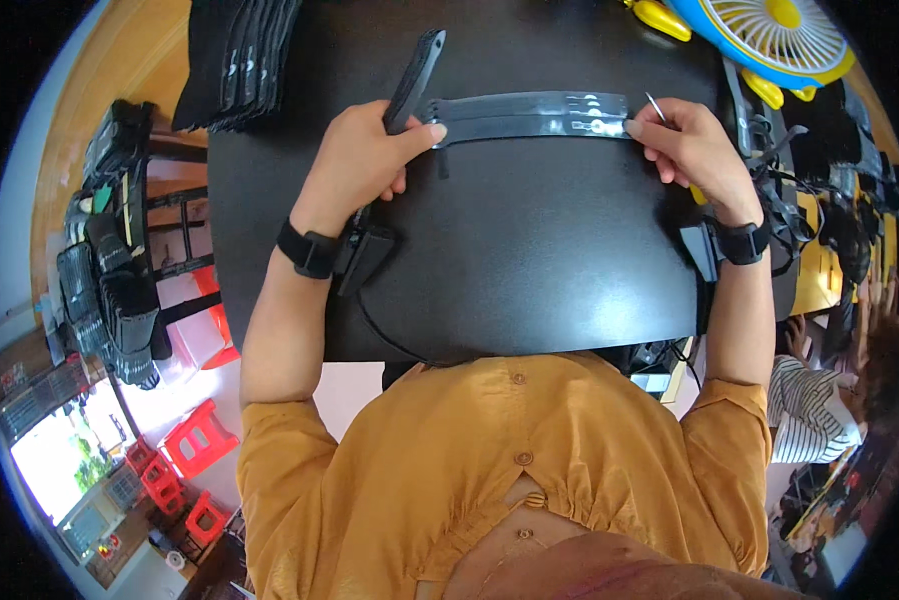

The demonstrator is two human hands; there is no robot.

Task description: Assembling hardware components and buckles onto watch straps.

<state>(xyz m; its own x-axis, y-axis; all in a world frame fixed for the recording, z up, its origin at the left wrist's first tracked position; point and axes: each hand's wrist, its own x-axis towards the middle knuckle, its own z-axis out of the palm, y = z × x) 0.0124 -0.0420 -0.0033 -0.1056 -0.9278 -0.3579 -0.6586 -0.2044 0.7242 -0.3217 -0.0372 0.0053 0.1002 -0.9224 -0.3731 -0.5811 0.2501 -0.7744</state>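
In front of you spreads a dark desk [529, 230], glare [614, 310] pooling near its front edge; to your left, red plastic stools [182, 446] stand on a pale floor [352, 388], and a window [45, 470] glows with greenery [91, 468].

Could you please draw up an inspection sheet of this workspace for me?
Surface: black table, glossy, with light reflecting near its front edge.
Work pieces: long dark strip with pale markings, stretched between both hands.
Clutter: stack of black strips at the far left; blue-and-yellow fan at the far right.
Grips: left grip holds an upright black piece and pinches the strip's left end; right grip holds a slim metal tool at the other end.
Cables: black cable near the left wrist.
Surroundings: red stools left; person in striped shirt right.
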